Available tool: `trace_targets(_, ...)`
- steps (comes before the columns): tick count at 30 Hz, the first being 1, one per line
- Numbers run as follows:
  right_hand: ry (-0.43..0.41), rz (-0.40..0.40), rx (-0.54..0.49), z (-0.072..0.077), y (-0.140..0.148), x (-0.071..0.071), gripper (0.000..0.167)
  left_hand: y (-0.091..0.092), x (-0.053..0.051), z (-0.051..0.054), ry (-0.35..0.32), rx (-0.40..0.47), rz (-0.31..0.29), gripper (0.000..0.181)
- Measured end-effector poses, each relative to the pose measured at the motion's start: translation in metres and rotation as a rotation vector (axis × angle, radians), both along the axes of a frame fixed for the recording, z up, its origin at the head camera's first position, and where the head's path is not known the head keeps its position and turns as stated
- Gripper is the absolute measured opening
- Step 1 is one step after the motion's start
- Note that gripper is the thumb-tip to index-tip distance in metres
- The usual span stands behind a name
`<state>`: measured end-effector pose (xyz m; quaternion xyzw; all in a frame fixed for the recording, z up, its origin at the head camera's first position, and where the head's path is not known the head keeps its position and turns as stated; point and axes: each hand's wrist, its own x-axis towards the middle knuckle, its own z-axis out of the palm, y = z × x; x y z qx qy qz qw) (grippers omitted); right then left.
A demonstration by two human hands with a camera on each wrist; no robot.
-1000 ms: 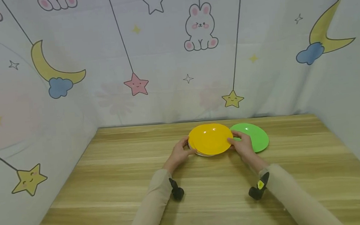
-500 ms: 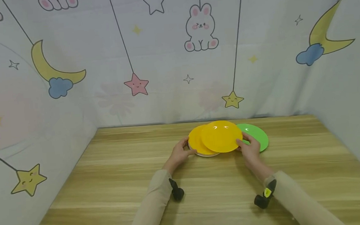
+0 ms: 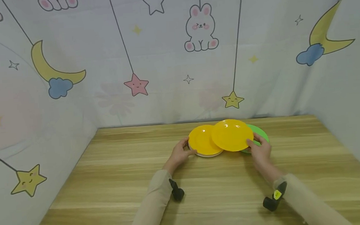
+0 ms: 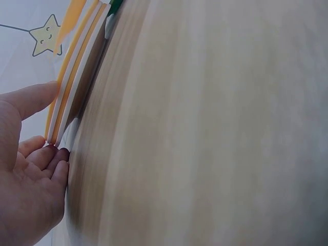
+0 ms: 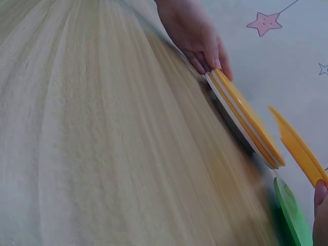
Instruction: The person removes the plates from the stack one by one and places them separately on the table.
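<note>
In the head view my right hand (image 3: 261,152) pinches the right rim of a yellow plate (image 3: 231,135), thumb on top. That plate is raised, partly overlapping a stack of yellow and white plates (image 3: 202,141) from above. A gap between the lifted plate (image 5: 300,151) and the stack (image 5: 246,115) shows in the right wrist view. My left hand (image 3: 179,152) holds the stack's left edge; in the left wrist view its thumb lies against the rims of the stack (image 4: 72,77), fingers at the edge below. A green plate (image 3: 262,133) lies to the right, partly hidden by the lifted plate and my right hand.
The plates are near the back of a wood-grain table (image 3: 135,185). A white curtain (image 3: 167,106) printed with stars, moons and a rabbit hangs directly behind the table's back edge and along both sides.
My right hand has drawn the top yellow plate off the stack to the right and up a little, so it now covers part of the green plate. The left hand and stack stay put.
</note>
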<state>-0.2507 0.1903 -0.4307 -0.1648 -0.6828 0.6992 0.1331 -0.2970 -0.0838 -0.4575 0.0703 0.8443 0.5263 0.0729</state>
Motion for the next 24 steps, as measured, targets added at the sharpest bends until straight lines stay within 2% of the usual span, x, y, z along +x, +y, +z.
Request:
trace_targets(3,0.023,-0.021,-0.019,0.001,0.008,0.000,0.051,0.000,0.000,-0.001,0.000,-0.004,-0.001,0.073)
trace_targets(6,0.100,-0.038,-0.079,-0.001,0.019,-0.003,0.050,0.000,0.000,-0.001,-0.005,-0.002,0.003,0.073)
trace_targets(9,0.134,-0.059,-0.100,0.000,0.030,-0.006,0.049,0.000,0.000,0.000,-0.004,0.003,0.003,0.073)
trace_targets(13,0.074,-0.102,-0.056,0.010,0.040,-0.007,0.050,0.000,0.001,0.000,0.002,0.011,-0.004,0.073)
trace_targets(17,0.016,-0.141,-0.074,0.021,0.050,-0.006,0.052,0.000,0.001,0.000,-0.003,0.026,-0.007,0.072)
trace_targets(24,-0.049,-0.191,-0.132,0.025,0.068,-0.003,0.054,0.000,0.001,0.000,0.003,0.028,-0.010,0.073)
